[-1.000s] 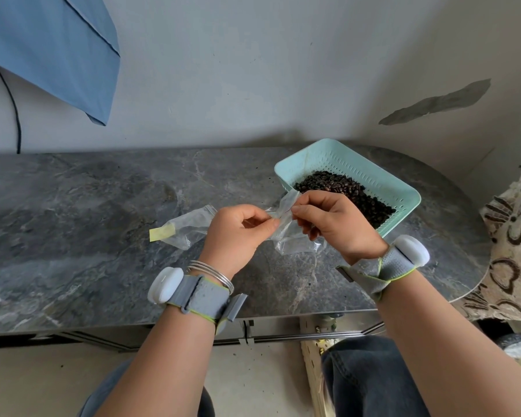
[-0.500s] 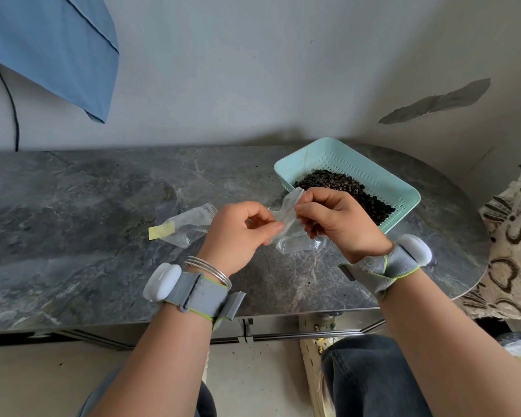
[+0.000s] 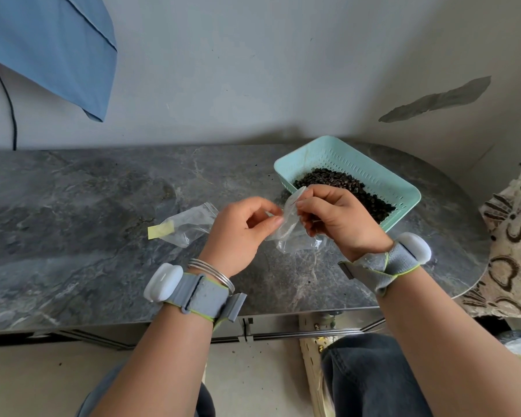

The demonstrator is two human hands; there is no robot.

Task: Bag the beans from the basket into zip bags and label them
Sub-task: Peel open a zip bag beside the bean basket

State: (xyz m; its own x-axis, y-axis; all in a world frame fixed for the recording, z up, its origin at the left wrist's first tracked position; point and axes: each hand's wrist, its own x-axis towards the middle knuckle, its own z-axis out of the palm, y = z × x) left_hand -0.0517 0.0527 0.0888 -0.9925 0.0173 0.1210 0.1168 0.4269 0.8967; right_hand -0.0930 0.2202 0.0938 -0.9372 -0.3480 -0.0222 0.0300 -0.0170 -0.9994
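Note:
A clear zip bag point(image 3: 292, 233) hangs between my hands just above the grey stone table point(image 3: 88, 236). My left hand point(image 3: 241, 233) pinches its left edge with thumb and forefinger. My right hand point(image 3: 340, 221) pinches the bag's top edge from the right. Just behind my right hand stands the mint green perforated basket point(image 3: 358, 164), holding dark beans point(image 3: 343, 185). A second clear zip bag point(image 3: 190, 225) with a yellow label strip point(image 3: 160, 230) lies flat on the table to the left of my left hand.
The wall rises directly behind the table. A blue cloth point(image 3: 48, 46) hangs at the upper left. A patterned fabric point(image 3: 512, 236) lies past the table's rounded right end. My knees in dark jeans point(image 3: 373, 377) show below the front edge.
Both hands have kept hold of the bag and worked its top edge. My right hand has lifted that edge slightly up and toward the basket; my left fingers have spread a little.

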